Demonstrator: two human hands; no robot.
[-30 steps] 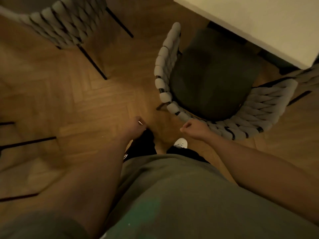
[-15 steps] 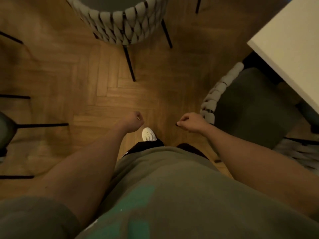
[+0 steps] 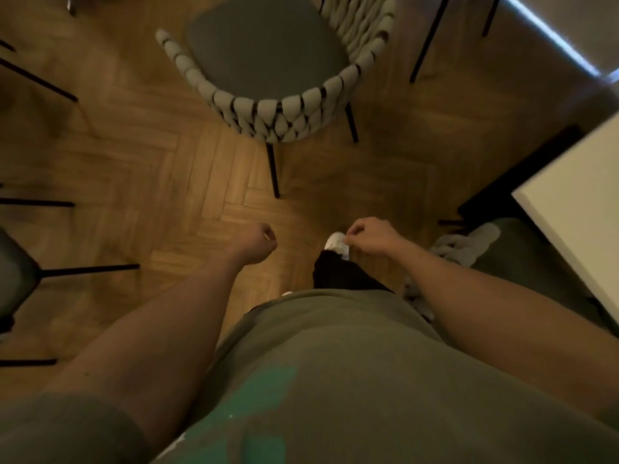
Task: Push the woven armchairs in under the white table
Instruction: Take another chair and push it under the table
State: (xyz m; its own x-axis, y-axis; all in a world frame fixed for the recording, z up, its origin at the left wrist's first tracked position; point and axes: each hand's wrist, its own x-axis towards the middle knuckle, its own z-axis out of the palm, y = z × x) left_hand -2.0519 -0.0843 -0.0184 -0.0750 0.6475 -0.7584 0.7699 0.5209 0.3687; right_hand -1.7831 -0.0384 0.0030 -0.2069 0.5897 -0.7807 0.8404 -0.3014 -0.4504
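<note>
Woven armchair [image 3: 268,82] ahead on floor; another [image 3: 469,246] tucked beside white table [image 3: 576,209].

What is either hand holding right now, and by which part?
Nothing. The left hand and right hand hang with fingers curled, both short of the woven armchair ahead.

Open parquet floor [image 3: 187,182] ahead of both hands; woven armchair [image 3: 268,105] blocks farther forward, white table [image 3: 576,209] corner and second armchair [image 3: 469,246] crowd right.
</note>
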